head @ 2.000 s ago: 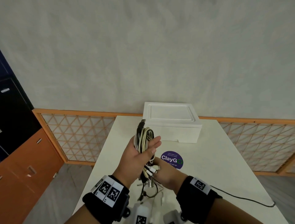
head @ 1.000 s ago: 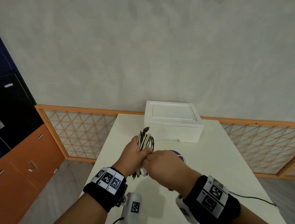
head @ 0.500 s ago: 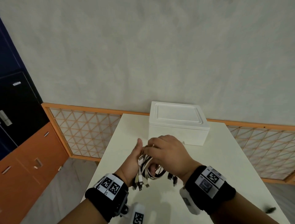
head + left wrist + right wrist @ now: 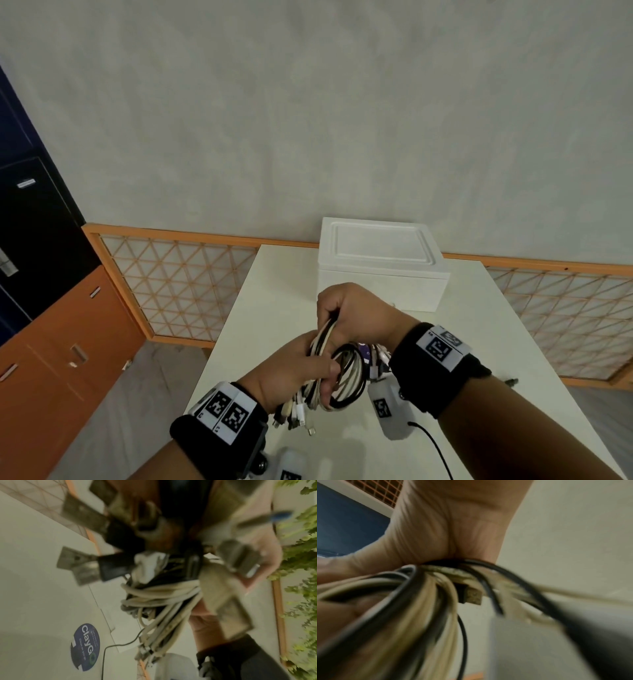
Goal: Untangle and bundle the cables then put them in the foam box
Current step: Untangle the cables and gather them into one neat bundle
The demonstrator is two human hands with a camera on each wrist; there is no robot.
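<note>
Above the counter point(image 4: 274, 308), both hands, left hand point(image 4: 291, 370) and right hand point(image 4: 356, 315), are curling fingers around the looped cables point(image 4: 339, 373), bundling them; next, I'd say, lifting the closed foam box point(image 4: 380, 267) lid.

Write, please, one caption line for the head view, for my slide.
Both hands, left hand and right hand, grip a cable bundle above the table, before the closed foam box.
</note>
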